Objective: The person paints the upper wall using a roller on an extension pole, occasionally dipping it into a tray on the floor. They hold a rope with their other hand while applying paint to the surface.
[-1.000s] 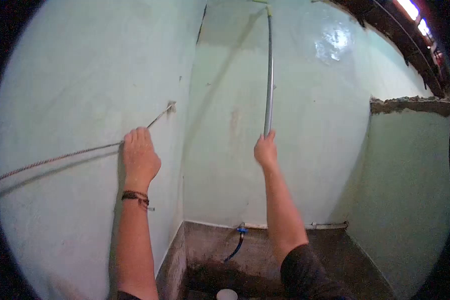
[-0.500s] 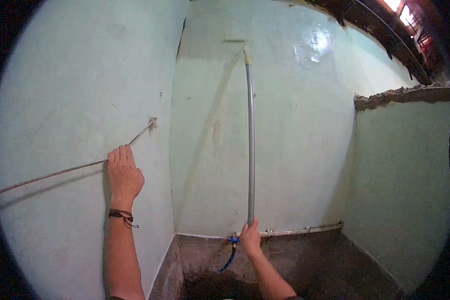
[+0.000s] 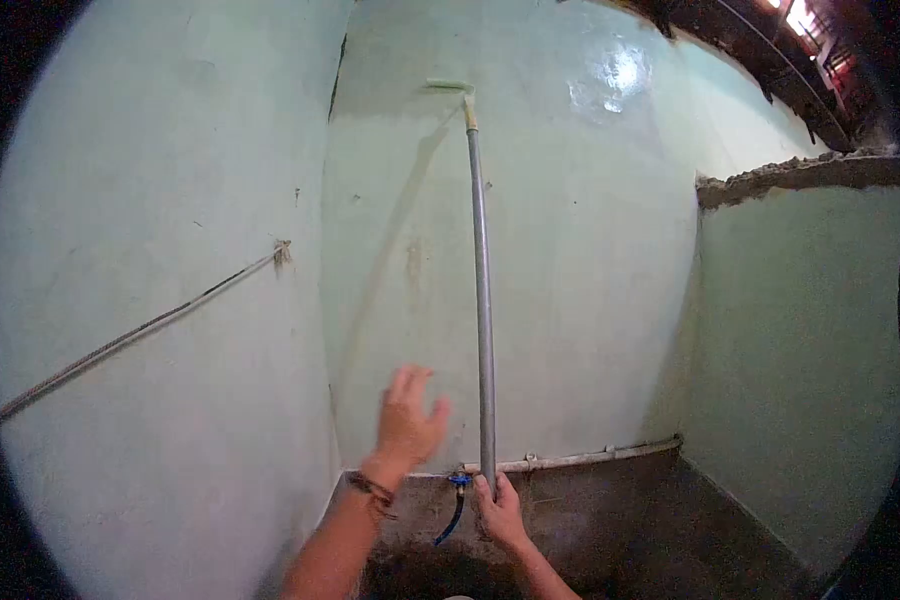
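Pale green walls [image 3: 590, 260] meet in a corner. The right hand [image 3: 500, 512] is clamped on the bottom of a long grey pole [image 3: 483, 300], nearly upright, its roller head [image 3: 448, 85] against the wall up high. The left hand [image 3: 407, 422] hangs open, fingers spread, just beside the pole.

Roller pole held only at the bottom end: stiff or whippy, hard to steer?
The pole looks straight along its length, so probably fairly stiff. With the roller far above the right hand, it is likely top-heavy and wobbly. The left hand is open beside it, not gripping.
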A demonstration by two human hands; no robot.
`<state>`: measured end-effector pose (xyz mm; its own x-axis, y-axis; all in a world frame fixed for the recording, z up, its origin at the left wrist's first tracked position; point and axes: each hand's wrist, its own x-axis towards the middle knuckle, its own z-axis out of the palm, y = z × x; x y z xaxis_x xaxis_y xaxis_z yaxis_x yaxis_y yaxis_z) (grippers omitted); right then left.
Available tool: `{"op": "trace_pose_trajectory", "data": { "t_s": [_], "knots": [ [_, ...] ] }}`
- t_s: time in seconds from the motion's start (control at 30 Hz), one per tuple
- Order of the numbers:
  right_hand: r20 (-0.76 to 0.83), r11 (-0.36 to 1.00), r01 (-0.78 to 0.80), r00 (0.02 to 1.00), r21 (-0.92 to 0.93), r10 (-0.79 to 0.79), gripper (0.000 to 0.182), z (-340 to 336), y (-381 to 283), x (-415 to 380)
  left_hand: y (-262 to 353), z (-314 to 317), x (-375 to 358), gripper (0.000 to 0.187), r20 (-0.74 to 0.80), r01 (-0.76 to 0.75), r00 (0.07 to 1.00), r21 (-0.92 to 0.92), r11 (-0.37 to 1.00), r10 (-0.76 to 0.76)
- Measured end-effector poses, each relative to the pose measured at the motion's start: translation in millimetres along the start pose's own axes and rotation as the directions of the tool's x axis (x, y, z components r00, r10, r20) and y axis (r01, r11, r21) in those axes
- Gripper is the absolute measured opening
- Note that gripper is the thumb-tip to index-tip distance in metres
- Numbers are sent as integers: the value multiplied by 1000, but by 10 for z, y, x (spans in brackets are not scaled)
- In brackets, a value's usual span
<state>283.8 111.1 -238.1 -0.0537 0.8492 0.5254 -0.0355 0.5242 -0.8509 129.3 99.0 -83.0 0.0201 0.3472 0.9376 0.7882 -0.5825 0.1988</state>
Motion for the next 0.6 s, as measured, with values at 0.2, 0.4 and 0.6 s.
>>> {"op": "trace_pose_trajectory", "data": {
  "t_s": [0.2,0.4,0.6],
  "knots": [
    [107,987,-1,994,160,-17,30,-133,-275,-303,586,647,60,57,219,336,940,-463,820,-262],
    [497,672,-439,859,596,121,32,-392,725,-726,700,748,-170,56,129,347,938,-360,866,-322],
    [48,985,-140,990,104,136,26,-182,-575,-595,725,680,224,51,87,294,955,-404,866,-283]
  ]
}}
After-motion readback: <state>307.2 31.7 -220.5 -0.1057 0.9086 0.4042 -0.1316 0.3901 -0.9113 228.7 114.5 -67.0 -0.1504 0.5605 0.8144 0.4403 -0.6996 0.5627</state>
